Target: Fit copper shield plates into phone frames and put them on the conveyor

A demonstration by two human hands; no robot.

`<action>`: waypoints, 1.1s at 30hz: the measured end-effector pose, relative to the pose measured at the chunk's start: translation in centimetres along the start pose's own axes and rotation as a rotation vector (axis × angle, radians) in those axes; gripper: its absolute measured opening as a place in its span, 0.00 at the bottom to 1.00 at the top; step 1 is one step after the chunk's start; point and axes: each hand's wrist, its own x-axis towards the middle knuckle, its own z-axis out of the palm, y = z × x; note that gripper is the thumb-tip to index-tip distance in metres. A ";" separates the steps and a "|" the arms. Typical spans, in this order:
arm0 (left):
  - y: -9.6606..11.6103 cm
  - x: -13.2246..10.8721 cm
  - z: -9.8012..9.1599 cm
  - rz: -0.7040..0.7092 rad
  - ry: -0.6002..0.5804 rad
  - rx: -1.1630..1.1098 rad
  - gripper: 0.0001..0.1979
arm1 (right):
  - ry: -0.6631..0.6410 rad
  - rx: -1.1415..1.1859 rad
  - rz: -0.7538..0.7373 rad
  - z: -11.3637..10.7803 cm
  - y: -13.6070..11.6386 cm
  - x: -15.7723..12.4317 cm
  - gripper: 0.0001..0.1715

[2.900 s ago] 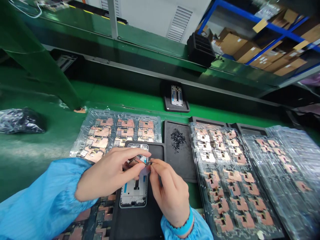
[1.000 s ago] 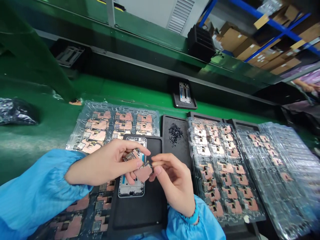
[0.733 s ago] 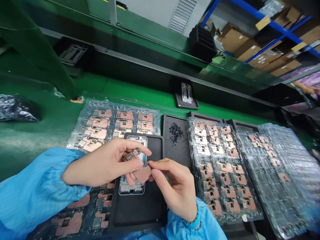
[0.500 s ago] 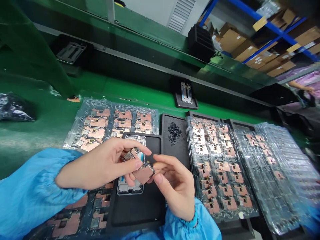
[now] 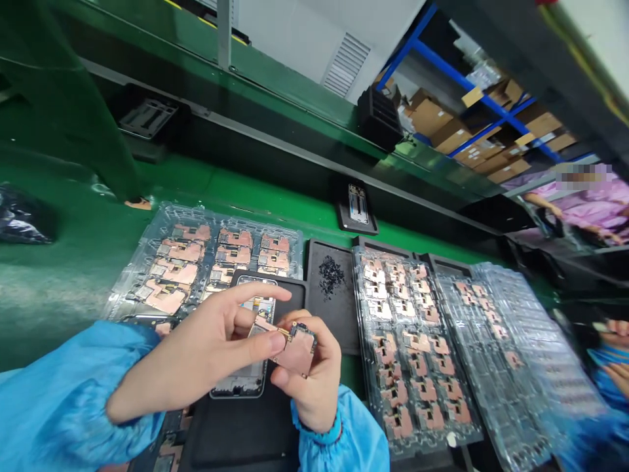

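Note:
A copper-shielded phone circuit board (image 5: pixel 297 351) is held in the air between my hands, over a phone frame. My left hand (image 5: pixel 196 360) pinches its left end between thumb and fingers, with the index finger stretched out. My right hand (image 5: pixel 312 373) grips its right end from below, and the fingers hide part of the board. Under them lies the white-backed phone frame (image 5: pixel 240 387) on a black mat (image 5: pixel 230 434), mostly hidden by my left hand.
Clear plastic trays of copper-shielded boards lie left (image 5: pixel 157 262) and right (image 5: pixel 413 354) of the mat. A black tray (image 5: pixel 334 314) holds small dark pieces. Another frame on a mat (image 5: pixel 358 208) sits farther back. A co-worker's hand (image 5: pixel 616 331) shows at the right edge.
My hands have turned the board and drawn closer together, with my right hand now under its right end. The whole view has swung, tilting the scene and shifting it left.

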 end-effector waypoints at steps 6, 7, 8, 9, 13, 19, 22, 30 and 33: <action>-0.5 -0.2 0.3 -0.026 -0.100 -0.214 0.32 | -0.024 0.164 0.028 0.5 0.7 -0.6 0.28; -0.5 -0.3 0.3 -0.030 -0.123 -0.256 0.31 | -0.019 0.177 0.010 0.7 0.7 -0.6 0.27; -0.5 -0.3 0.4 -0.033 -0.141 -0.290 0.30 | -0.016 0.176 -0.009 0.8 0.6 -0.6 0.26; -0.5 -0.4 0.4 -0.036 -0.155 -0.313 0.29 | -0.014 0.163 -0.024 0.9 0.5 -0.6 0.26; -0.4 -0.6 0.3 -0.039 -0.149 -0.310 0.27 | -0.020 0.069 -0.059 1.1 0.0 -0.5 0.26; -0.1 -1.1 0.8 -0.034 -0.122 -0.227 0.26 | -0.018 0.096 -0.029 1.3 0.7 -0.8 0.29; 0.1 -1.3 0.4 0.004 -0.138 -0.128 0.27 | -0.013 0.218 -0.018 1.2 1.4 -0.9 0.28; -4.8 1.5 -5.4 0.610 0.256 1.061 0.17 | 0.223 0.109 -0.154 -4.1 0.1 0.7 0.22; -7.0 2.5 -5.4 0.675 0.239 1.320 0.15 | 0.199 0.061 -0.228 -5.0 0.3 1.4 0.20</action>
